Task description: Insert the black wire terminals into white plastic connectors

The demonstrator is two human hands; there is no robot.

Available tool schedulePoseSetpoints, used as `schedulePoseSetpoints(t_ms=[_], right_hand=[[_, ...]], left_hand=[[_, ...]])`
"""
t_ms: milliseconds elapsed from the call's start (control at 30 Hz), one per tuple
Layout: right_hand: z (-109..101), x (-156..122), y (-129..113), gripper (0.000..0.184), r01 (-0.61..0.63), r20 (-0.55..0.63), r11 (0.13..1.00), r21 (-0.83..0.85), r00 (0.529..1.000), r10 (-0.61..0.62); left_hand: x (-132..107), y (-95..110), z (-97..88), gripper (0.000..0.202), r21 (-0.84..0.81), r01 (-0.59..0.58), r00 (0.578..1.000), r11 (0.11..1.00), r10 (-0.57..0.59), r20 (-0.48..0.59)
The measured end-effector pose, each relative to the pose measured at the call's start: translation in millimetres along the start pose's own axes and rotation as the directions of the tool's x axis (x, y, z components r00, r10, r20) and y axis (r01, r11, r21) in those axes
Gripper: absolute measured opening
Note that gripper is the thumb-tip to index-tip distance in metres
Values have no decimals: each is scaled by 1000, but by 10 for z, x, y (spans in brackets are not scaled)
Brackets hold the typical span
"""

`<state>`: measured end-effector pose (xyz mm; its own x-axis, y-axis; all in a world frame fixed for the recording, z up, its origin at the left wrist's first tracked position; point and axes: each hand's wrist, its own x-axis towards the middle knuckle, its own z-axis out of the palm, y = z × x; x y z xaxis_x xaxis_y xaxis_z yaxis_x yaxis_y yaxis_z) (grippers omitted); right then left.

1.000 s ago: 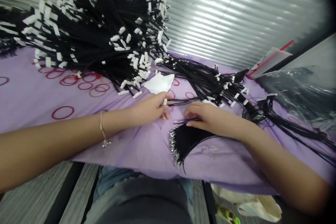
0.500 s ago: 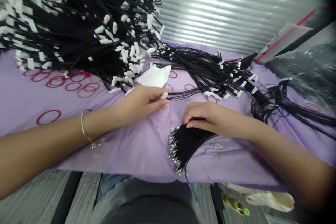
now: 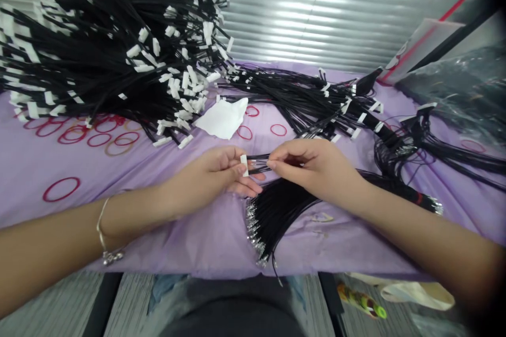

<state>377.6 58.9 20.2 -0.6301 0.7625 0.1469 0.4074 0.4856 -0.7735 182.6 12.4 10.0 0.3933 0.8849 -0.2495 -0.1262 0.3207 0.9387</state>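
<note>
My left hand (image 3: 215, 174) is closed on a small white connector (image 3: 244, 165), pinched between thumb and fingers. Several thin black wires (image 3: 258, 157) run from this connector to the right. At those wires, my right hand (image 3: 316, 166) has its thumb and index finger pressed together; what exactly lies between the tips is too small to make out, though it looks like a wire. Under and in front of my right hand lies a fanned bundle of black wires (image 3: 282, 213) with shiny metal terminals (image 3: 255, 231) at their near-left ends.
A big heap of black wires with white connectors (image 3: 98, 58) fills the back left. More connector wires (image 3: 300, 95) lie behind my hands. Red rubber bands (image 3: 61, 189) and a white paper scrap (image 3: 223, 118) rest on the purple cloth (image 3: 158, 242). A clear plastic bag (image 3: 458, 89) stands at right.
My right hand has left the terminal bundle and moved up to the wires at my left hand. The connector in my left hand has turned upright and come slightly nearer.
</note>
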Motion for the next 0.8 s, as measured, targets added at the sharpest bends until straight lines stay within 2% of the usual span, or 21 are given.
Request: schedulePoseSetpoints(t_ms=[133, 267, 400, 600, 800], right_hand=[[22, -13, -29, 10, -42, 29, 997, 59, 999, 41], [32, -15, -34, 9, -102, 46, 989, 106, 994, 98], [9, -5, -34, 11, -133, 62, 989, 66, 990, 129], [-13, 10, -18, 14, -80, 63, 996, 51, 995, 77], [-4, 7, -9, 10, -80, 68, 993, 92, 995, 74]], left_hand=[[-13, -10, 10, 3, -83, 83, 991, 993, -73, 108], [-2, -37, -8, 9, -40, 85, 988, 996, -79, 136], [12, -41, -1, 8, -6, 73, 982, 997, -70, 173], [-1, -31, 37, 7, 74, 28, 997, 997, -33, 76], [8, -45, 9, 10, 88, 44, 992, 995, -54, 116]])
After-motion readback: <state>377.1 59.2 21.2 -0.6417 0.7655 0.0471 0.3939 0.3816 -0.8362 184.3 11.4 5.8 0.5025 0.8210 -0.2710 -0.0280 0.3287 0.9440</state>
